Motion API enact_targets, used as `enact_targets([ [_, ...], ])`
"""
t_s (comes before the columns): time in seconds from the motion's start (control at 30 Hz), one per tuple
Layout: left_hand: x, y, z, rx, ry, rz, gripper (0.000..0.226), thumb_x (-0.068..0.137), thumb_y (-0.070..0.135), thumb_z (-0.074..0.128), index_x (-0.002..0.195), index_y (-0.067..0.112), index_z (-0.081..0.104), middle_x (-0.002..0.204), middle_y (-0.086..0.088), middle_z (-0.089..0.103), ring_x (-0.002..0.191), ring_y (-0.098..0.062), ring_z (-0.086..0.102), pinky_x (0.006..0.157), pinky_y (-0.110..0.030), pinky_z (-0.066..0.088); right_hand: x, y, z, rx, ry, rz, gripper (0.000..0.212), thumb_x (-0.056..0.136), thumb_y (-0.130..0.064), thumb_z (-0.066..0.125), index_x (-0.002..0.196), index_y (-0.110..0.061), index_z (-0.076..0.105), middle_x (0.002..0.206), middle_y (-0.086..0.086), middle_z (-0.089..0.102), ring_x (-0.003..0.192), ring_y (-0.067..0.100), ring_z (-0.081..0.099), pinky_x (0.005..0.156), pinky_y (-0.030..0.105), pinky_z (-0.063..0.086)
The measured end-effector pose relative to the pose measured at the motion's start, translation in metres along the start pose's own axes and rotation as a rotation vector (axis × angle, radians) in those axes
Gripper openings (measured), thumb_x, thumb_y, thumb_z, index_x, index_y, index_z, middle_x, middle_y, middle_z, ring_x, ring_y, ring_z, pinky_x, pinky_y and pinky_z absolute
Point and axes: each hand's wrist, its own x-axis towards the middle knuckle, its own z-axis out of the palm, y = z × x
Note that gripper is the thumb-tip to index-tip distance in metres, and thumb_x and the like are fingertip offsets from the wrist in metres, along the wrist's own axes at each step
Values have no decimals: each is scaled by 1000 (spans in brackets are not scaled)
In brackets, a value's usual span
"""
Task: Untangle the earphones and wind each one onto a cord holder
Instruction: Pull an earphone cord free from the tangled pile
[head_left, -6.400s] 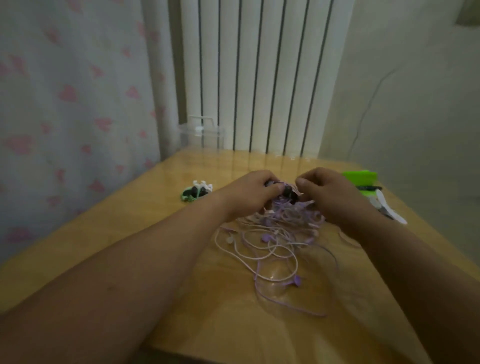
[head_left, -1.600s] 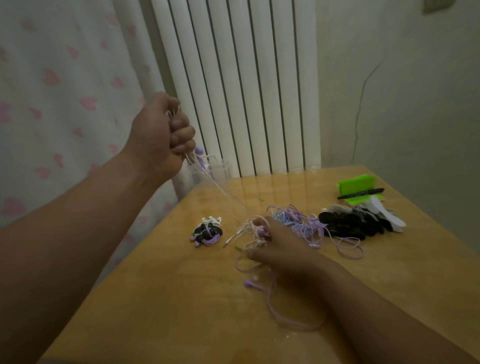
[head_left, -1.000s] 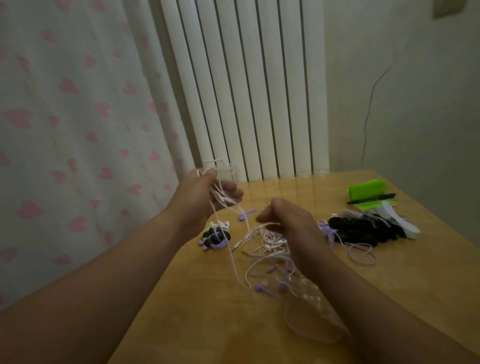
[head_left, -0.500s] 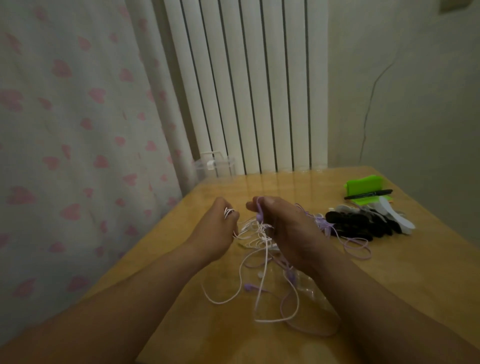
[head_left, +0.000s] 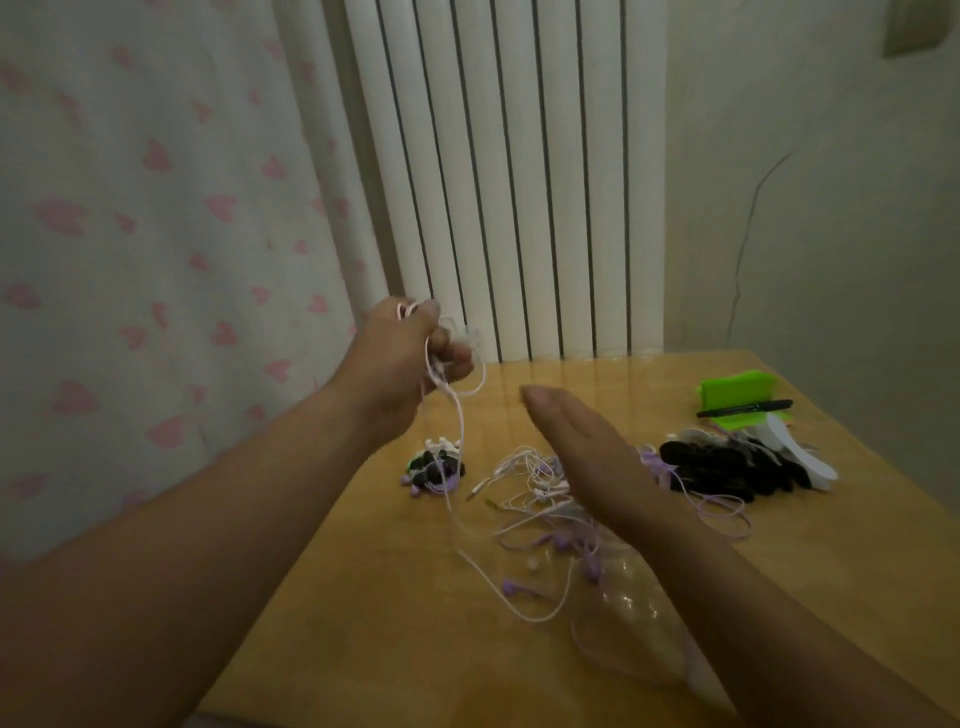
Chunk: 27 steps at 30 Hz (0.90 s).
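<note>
Half a second ago both hands were bunched low over the tangle of earphones (head_left: 535, 493). Now the left hand (head_left: 410, 358) has risen, fingers clenched round a pale cord (head_left: 460, 426) that trails back down into it on the worktop (head_left: 395, 623), while the right hand (head_left: 582, 441) has let go and hovers flat, fingers straight. I'd say 1 earphone is coming free. 1 wound holder (head_left: 434, 467) sits left of the heap, spare black holders (head_left: 727, 467) to the right. Purple loops (head_left: 719, 519) may yet snag the cord.

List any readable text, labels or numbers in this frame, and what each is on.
None can be read.
The black pen and the green object under it show no legible print.
The wall plate at top right is too dim to tell.
</note>
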Motion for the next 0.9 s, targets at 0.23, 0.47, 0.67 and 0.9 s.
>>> enact_targets([
  [0.23, 33, 80, 16, -358, 4, 11, 35, 112, 11, 36, 78, 19, 39, 55, 4, 39, 41, -8, 35, 37, -17, 28, -3, -63, 1, 11, -318, -63, 22, 104, -27, 61, 119, -17, 73, 85, -1, 76, 84, 16, 75, 76, 22, 57],
  [0.47, 42, 88, -46, -245, 174, 51, 38, 107, 11, 39, 71, 23, 36, 57, 4, 30, 41, -9, 23, 39, -19, 15, -9, -37, -48, 216, -96, 119, 28, 109, -27, 53, 109, -9, 75, 67, 1, 50, 58, 15, 50, 61, 32, 51],
  [0.67, 22, 31, -60, -106, 123, -30, 40, 107, 10, 40, 70, 23, 33, 52, 4, 29, 37, -8, 23, 40, -16, 14, -15, -35, -65, 270, 60, 180, 34, 109, -36, 51, 109, -10, 72, 62, -2, 41, 52, 13, 30, 48, 28, 24],
  [0.9, 3, 55, -20, -288, 37, -89, 33, 107, 9, 40, 76, 22, 40, 61, 3, 33, 40, -8, 25, 41, -20, 13, -46, -60, -27, -28, -178, 122, 38, 110, -48, 41, 133, -33, 67, 121, -13, 72, 77, 14, 56, 69, 25, 47],
])
